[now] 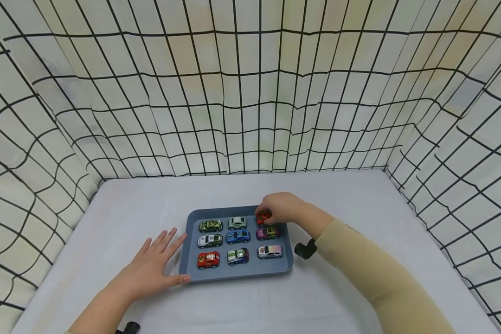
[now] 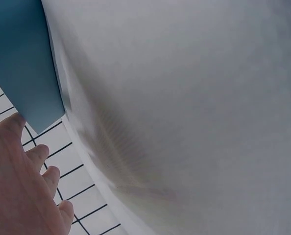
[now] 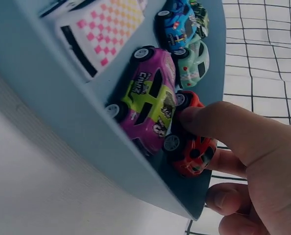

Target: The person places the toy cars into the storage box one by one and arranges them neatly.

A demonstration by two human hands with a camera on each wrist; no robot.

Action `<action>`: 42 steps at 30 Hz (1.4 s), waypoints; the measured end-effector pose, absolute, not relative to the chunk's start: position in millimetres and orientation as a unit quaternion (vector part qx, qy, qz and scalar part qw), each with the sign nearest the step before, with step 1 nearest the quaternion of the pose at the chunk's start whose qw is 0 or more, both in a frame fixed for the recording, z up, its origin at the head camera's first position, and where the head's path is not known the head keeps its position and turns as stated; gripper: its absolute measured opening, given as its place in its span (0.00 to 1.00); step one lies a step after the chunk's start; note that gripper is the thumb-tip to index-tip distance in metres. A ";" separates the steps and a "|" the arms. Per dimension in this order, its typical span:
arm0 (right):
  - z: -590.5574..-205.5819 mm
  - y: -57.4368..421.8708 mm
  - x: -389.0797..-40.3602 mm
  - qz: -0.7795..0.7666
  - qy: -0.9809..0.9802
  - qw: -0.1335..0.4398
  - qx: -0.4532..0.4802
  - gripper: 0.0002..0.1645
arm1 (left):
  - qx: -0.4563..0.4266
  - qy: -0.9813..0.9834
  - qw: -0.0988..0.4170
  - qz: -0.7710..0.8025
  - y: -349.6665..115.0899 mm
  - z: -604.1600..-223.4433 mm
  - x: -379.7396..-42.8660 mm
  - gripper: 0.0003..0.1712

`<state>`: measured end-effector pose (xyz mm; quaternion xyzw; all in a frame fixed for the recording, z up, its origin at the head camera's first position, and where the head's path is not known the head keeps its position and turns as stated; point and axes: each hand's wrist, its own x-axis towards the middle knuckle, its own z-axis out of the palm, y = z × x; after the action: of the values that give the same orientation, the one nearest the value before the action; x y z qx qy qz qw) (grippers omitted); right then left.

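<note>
A blue-grey tray (image 1: pixel 250 273) lies on the table with several small toy cars in three rows. My right hand (image 1: pixel 285 207) reaches over its far right corner and pinches a red toy car (image 3: pixel 192 156) between thumb and fingers. Right beside that car sits a purple and green toy car (image 3: pixel 148 103), and a pale green toy car (image 3: pixel 193 63) is on its other side. My left hand (image 1: pixel 150 269) has its fingers spread at the tray's left edge, thumb by the near left corner. In the left wrist view, its fingertips meet the tray's side (image 2: pixel 28 63).
A blue toy car (image 1: pixel 238 236) stands in the tray's middle, and a white one with a pink checkered roof (image 1: pixel 270 251) at the near right. White cloth covers the table (image 1: pixel 338 195). A black wire grid (image 1: pixel 250 102) backed with pale sheeting encloses the far side and both flanks.
</note>
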<state>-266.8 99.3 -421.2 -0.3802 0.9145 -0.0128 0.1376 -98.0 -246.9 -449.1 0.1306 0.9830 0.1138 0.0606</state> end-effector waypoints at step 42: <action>-426.6 103.3 -264.4 -0.053 0.925 0.092 -0.365 0.26 | 0.131 0.984 0.056 0.106 -251.9 -447.6 -103.6 0.64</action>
<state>-264.4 103.3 -426.6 -0.3647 0.9250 -0.0535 0.0918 -103.6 -251.9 -447.6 0.1309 0.9841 0.1062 0.0561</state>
